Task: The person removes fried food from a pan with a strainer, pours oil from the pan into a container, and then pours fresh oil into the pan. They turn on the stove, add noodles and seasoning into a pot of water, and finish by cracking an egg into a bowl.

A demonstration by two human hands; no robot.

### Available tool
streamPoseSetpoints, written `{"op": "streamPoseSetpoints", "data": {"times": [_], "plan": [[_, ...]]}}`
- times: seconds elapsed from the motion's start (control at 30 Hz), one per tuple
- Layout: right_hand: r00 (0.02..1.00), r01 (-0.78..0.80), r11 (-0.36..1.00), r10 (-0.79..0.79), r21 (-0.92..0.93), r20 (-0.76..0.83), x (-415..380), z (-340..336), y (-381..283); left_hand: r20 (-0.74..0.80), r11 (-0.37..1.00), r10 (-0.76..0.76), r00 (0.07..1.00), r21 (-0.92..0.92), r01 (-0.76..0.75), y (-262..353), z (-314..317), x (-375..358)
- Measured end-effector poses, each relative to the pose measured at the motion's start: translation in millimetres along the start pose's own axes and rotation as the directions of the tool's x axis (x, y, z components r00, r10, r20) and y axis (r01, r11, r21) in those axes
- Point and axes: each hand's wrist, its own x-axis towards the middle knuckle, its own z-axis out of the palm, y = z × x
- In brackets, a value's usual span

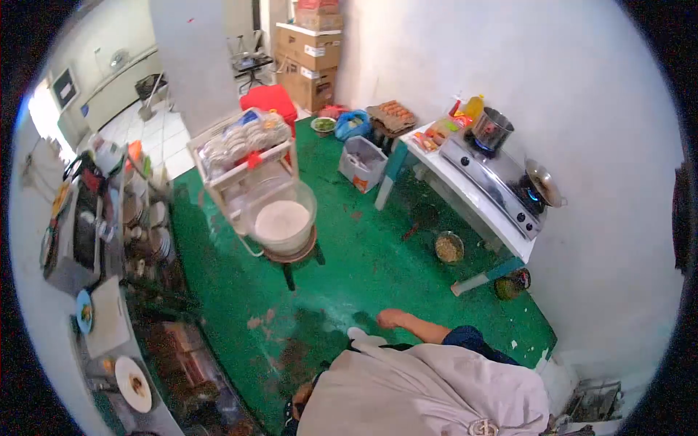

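I look down on my own grey shirt [429, 392] and my bare foot [392, 318] on the green floor [363, 276]. A small skin-coloured patch at the shirt's left edge may be my left hand [300, 396]; its fingers do not show. My right hand is out of view. Nearest ahead stands a clear tub of white powder [283, 218] on a low stool [294, 258].
Behind the tub is a white rack of packaged goods [243, 142]. On the right, a white table carries a gas stove [494, 178] with a pot [493, 129] and a wok [544, 182]. A bowl [449, 247] sits on the floor. Left counter holds plates [134, 383] and a board [109, 314].
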Motion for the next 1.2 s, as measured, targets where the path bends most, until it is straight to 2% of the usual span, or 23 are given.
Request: {"op": "streamPoseSetpoints", "data": {"times": [0.03, 0.1, 0.2, 0.3, 0.37, 0.43, 0.53, 0.6, 0.63, 0.67, 0.73, 0.77, 0.8, 0.87, 0.9, 0.93, 1.0, 1.03, 1.07, 1.13, 1.2], "plan": [[0.997, 0.071, 0.994, -0.072, -0.083, -0.010, 17, -4, 17, 0.009, 1.000, 0.003, 1.000, 0.022, -0.003, 3, 0, 10], [0.995, -0.087, 0.996, 0.087, 0.004, -0.057, 17, -49, 5, 0.026, 0.998, -0.015, 1.000, 0.069, 0.013, 10, -4, 24], [0.971, 0.030, 0.983, 0.014, 0.181, -0.240, 24, -96, -10, 0.079, 0.987, -0.048, 0.996, 0.155, 0.035, 9, -15, 34], [0.981, 0.048, 0.993, -0.025, 0.112, -0.193, 53, -124, -19, 0.151, 0.965, -0.060, 0.987, 0.262, 0.019, 0, -33, 49], [0.977, 0.008, 0.983, 0.031, 0.184, -0.211, 58, -151, -24, 0.208, 0.940, -0.066, 0.976, 0.341, -0.010, -5, -49, 67], [0.891, 0.041, 0.962, 0.087, 0.269, -0.445, 66, -154, -1, 0.284, 0.910, -0.038, 0.958, 0.406, -0.084, 5, -59, 94], [0.755, 0.020, 0.913, 0.254, 0.408, -0.604, 46, -197, 44, 0.387, 0.852, 0.045, 0.921, 0.466, -0.238, 46, -72, 143], [0.622, 0.022, 0.862, 0.384, 0.506, -0.682, 34, -234, 94, 0.426, 0.829, 0.147, 0.893, 0.440, -0.346, 99, -70, 184], [0.529, -0.034, 0.879, 0.420, 0.476, -0.737, 41, -252, 132, 0.439, 0.817, 0.194, 0.877, 0.422, -0.392, 132, -65, 203], [0.434, -0.071, 0.828, 0.528, 0.557, -0.730, 42, -275, 162, 0.422, 0.827, 0.230, 0.877, 0.391, -0.405, 171, -56, 222], [0.293, -0.098, 0.837, 0.541, 0.538, -0.788, 40, -330, 223, 0.334, 0.880, 0.204, 0.920, 0.349, -0.322, 264, -26, 246], [0.235, -0.046, 0.840, 0.536, 0.541, -0.811, 52, -351, 266, 0.322, 0.885, 0.215, 0.922, 0.335, -0.323, 301, -11, 260], [0.198, -0.101, 0.843, 0.538, 0.529, -0.820, 59, -378, 301, 0.309, 0.890, 0.226, 0.924, 0.319, -0.325, 337, 6, 275], [0.109, -0.074, 0.822, 0.569, 0.564, -0.815, 90, -425, 377, 0.285, 0.902, 0.260, 0.923, 0.269, -0.337, 390, 44, 317], [0.155, -0.155, 0.832, 0.553, 0.532, -0.819, 101, -450, 409, 0.275, 0.907, 0.285, 0.918, 0.234, -0.352, 405, 64, 337], [0.176, -0.199, 0.774, 0.631, 0.601, -0.755, 112, -476, 433, 0.266, 0.912, 0.300, 0.916, 0.201, -0.357, 419, 84, 354], [0.297, -0.265, 0.822, 0.567, 0.504, -0.768, 147, -506, 504, 0.313, 0.934, 0.196, 0.929, 0.229, -0.274, 451, 125, 385], [0.203, -0.215, 0.880, 0.465, 0.424, -0.862, 169, -512, 533, 0.337, 0.941, 0.141, 0.931, 0.246, -0.232, 467, 142, 402], [0.543, -0.333, 0.800, 0.595, 0.498, -0.593, 161, -544, 542, 0.354, 0.946, 0.121, 0.927, 0.242, -0.216, 486, 159, 416], [0.382, -0.387, 0.784, 0.615, 0.485, -0.689, 172, -545, 550, 0.387, 0.956, 0.080, 0.919, 0.231, -0.181, 520, 186, 432], [0.350, -0.483, 0.769, 0.608, 0.419, -0.713, 183, -545, 561, 0.395, 0.965, 0.066, 0.917, 0.207, -0.158, 566, 201, 444]]}}
